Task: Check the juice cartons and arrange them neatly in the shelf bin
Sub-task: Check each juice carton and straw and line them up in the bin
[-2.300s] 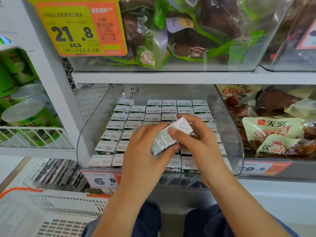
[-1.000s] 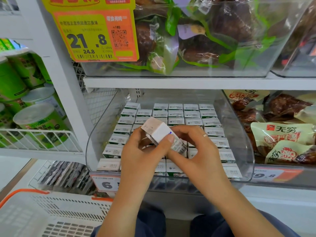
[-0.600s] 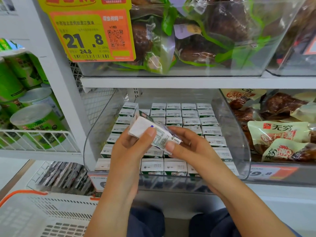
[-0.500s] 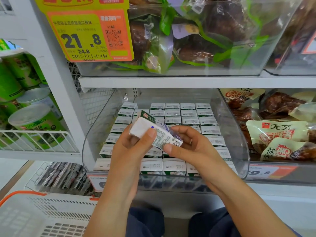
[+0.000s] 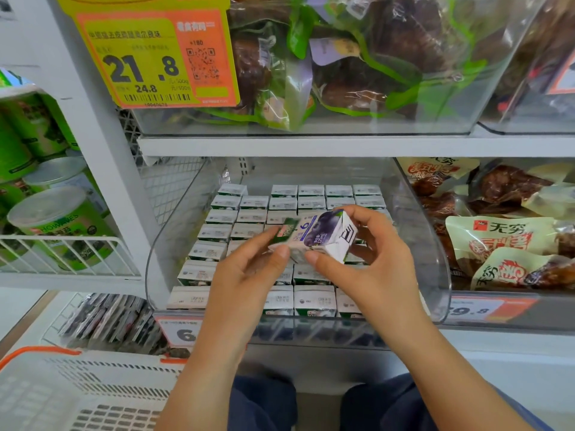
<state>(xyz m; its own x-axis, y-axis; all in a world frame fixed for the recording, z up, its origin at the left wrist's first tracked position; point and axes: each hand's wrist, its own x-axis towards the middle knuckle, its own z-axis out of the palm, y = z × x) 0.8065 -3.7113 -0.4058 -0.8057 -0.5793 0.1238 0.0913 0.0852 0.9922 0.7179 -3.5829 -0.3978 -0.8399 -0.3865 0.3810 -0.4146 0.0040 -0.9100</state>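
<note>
Both hands hold 1 carton on its side above the bin: the left hand pinches its near-left end with thumb and fingers, the right hand curls round its right end, thumb on the near edge. Its face shows a 6 and blueberries. Below, more cartons stand upright in neat rows in the clear bin on the shelf, with snack packs to the right, green cans to the left, a price tag reading 21.8 above, and a white basket at lower left.
</note>
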